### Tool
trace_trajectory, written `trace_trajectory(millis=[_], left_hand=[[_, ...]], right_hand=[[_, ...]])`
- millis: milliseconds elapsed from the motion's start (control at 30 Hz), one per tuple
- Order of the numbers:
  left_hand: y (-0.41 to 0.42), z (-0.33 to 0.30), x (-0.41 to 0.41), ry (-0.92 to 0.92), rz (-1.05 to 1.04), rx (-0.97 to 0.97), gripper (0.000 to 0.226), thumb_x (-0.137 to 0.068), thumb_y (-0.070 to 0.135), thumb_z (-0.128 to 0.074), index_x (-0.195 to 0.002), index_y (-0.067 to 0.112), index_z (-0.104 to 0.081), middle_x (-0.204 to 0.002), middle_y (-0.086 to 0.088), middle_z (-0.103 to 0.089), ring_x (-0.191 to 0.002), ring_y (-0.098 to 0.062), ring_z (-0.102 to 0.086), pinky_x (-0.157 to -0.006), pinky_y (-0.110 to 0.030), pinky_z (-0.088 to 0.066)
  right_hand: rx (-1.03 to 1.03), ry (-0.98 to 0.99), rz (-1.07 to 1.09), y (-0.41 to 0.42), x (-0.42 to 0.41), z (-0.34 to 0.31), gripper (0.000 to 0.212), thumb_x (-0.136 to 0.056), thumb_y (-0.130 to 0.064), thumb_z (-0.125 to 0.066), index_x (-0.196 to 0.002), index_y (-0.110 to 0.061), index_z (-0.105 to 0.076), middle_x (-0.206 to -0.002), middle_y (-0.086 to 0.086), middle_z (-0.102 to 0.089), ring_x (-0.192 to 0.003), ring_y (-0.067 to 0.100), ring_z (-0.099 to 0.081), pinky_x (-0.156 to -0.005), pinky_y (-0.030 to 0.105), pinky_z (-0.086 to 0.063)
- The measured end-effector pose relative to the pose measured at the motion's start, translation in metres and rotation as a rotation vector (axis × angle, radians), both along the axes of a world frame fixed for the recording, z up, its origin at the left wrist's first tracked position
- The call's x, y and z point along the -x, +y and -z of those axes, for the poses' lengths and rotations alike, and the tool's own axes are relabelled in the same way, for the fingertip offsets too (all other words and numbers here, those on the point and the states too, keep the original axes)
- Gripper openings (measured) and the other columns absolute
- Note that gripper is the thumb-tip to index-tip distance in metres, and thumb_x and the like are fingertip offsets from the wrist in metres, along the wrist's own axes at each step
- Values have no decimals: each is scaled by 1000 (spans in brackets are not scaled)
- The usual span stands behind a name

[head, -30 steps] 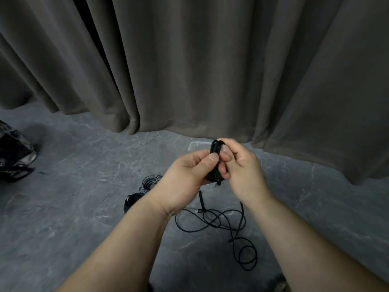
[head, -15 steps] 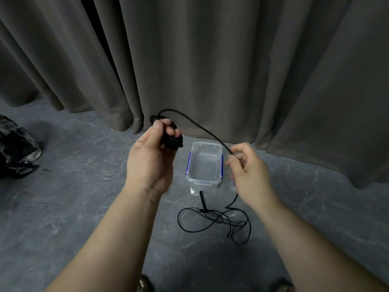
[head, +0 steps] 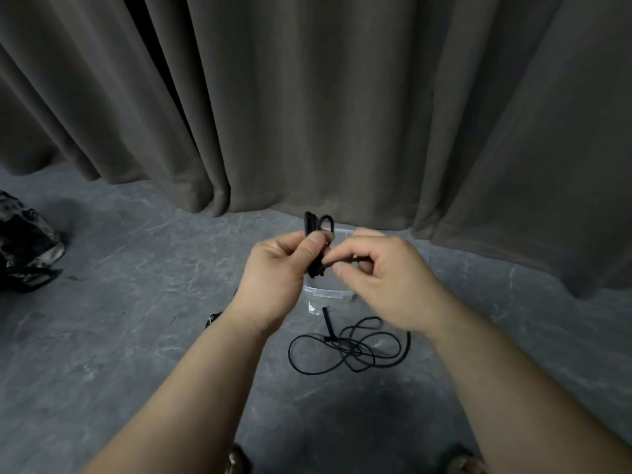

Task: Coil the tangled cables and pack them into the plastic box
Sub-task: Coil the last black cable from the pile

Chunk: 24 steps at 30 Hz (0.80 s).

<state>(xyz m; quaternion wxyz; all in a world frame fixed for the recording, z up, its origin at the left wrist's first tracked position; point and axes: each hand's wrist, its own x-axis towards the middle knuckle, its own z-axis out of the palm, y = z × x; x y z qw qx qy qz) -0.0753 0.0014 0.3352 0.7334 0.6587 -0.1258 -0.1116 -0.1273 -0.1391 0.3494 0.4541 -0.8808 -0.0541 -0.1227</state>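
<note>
Both hands (head: 342, 271) largely hide the plastic box (head: 328, 293), apparently gripping coiled cable (head: 316, 230).

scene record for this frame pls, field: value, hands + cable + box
left hand: grips a black cable bundle upright, thumb pressed on it
right hand: pinches the cable beside the bundle
loose cable: tangled loops on the floor, not yet coiled
plastic box: clear, on the floor behind the hands, mostly hidden; contents cannot be told
curtain: grey, hangs behind the box
dark bag: on the floor at far left
</note>
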Motion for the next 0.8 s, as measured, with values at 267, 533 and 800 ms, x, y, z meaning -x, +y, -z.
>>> trace_trajectory(millis=[267, 533, 800], left_hand=[[-10, 5, 7, 27, 166, 2, 30, -101, 15, -42, -88, 5, -68, -64, -1, -57, -65, -13, -57, -72, -24, -47], [-14, 5, 8, 64, 144, 124, 29, -101, 17, -43, -88, 7, -67, -63, 2, -54, -65, -13, -54, -73, -26, -46], [-22, 6, 17, 20, 243, 51, 24, -87, 26, -43, -91, 8, -58, -64, 7, -54, -71, -10, -51, -82, -30, -43]], right_hand=[[-381, -208, 339, -11, -13, 11, 24, -78, -7, -76, -71, -28, -66, -67, -10, -65, -64, 0, -59, -65, 15, -47], [-492, -113, 264, -10, -14, 24, 17, -87, -8, -67, -86, -24, -73, -84, 3, -75, -84, 22, -71, -84, 45, -56], [-723, 49, 226, 5, -17, 32, 26, -100, -16, -47, -103, -31, -68, -55, -12, -57, -50, 5, -50, -55, 20, -44]])
